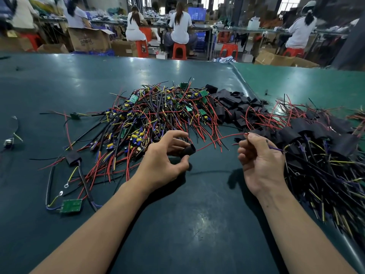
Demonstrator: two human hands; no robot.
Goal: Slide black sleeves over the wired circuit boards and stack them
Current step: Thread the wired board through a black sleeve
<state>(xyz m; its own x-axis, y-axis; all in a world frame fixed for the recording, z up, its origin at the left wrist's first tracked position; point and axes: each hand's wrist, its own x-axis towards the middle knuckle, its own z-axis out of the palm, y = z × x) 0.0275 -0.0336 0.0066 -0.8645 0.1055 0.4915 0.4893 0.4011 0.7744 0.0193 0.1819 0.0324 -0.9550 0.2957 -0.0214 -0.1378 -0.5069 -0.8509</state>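
Now the left hand (166, 155) pinches a black sleeve (187, 150) between thumb and fingers, just in front of the unsleeved pile (158, 113). Right hand (258, 155), palm up right of the sleeve, pinches a red wire (221, 138) running from it. Judging by this, pulling the wire straight would seat the board without snagging.

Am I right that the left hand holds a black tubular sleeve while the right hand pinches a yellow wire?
Not quite. In the head view the left hand does hold the black tubular sleeve, but the right hand pinches a red wire, not a yellow one.
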